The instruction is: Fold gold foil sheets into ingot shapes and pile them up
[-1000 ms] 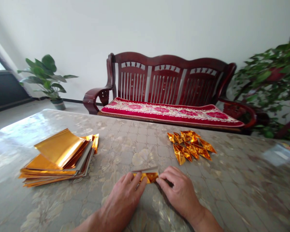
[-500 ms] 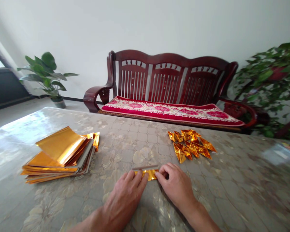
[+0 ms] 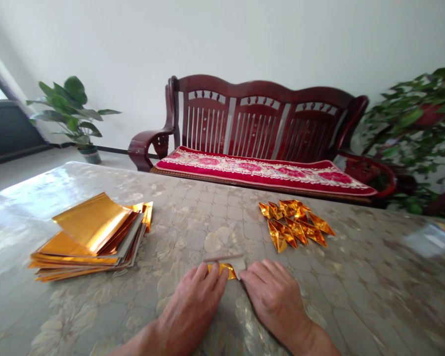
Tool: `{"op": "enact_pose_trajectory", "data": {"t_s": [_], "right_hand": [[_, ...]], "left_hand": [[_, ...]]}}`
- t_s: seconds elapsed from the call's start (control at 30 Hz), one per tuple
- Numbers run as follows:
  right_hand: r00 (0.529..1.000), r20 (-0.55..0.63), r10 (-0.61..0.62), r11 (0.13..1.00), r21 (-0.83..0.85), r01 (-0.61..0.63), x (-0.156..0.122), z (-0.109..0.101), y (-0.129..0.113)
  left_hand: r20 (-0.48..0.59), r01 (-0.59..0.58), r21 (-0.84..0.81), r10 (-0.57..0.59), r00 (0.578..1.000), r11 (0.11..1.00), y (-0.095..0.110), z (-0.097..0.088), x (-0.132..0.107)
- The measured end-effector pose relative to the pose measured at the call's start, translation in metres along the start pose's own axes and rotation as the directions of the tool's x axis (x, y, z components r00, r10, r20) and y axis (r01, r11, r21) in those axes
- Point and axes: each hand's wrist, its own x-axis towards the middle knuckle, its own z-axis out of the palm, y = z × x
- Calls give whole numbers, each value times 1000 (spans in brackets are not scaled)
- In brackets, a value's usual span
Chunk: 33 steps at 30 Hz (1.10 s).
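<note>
A small partly folded gold foil paper [image 3: 226, 265] lies on the table in front of me, its grey back showing along the top edge. My left hand [image 3: 191, 309] presses its fingertips flat on the paper's left part. My right hand [image 3: 274, 296] holds down the right part, fingers together and lying flat on the fold. A stack of flat gold foil sheets [image 3: 91, 237] sits at the left. A heap of several folded gold pieces [image 3: 294, 223] lies beyond my right hand.
The table [image 3: 356, 287] has a glossy floral cover. Behind it stands a dark red wooden bench [image 3: 259, 128] with a red cushion. A potted plant [image 3: 72, 111] is at the far left and leafy plants [image 3: 419, 133] at the right.
My right hand has slid left over the paper's right end, covering more gold and turning up a grey flap. The left hand stays pressed on it.
</note>
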Motion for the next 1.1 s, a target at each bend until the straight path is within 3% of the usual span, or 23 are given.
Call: {"op": "enact_pose_trajectory", "data": {"t_s": [0.3, 0.4, 0.53, 0.63, 0.8, 1.1], "right_hand": [[997, -53, 50, 990, 137, -42, -4, 10, 5], [985, -20, 171, 970, 181, -165, -1, 12, 8], [922, 52, 384, 910, 150, -388, 4, 15, 10], [885, 84, 457, 883, 78, -463, 9, 18, 10], [868, 95, 488, 868, 53, -494, 12, 19, 8], [910, 4, 414, 894, 185, -408, 3, 17, 8]], "left_hand": [[-10, -6, 1, 6, 1000, 1000, 0, 2, 0], [-5, -4, 5, 4, 1000, 1000, 0, -1, 0], [3, -18, 36, 18, 1000, 999, -1, -2, -1], [14, -18, 43, 18, 1000, 999, -1, -1, -2], [14, -14, 48, 13, 1000, 999, -1, -1, -1], [15, -25, 70, 24, 1000, 997, 0, 0, 0]]}}
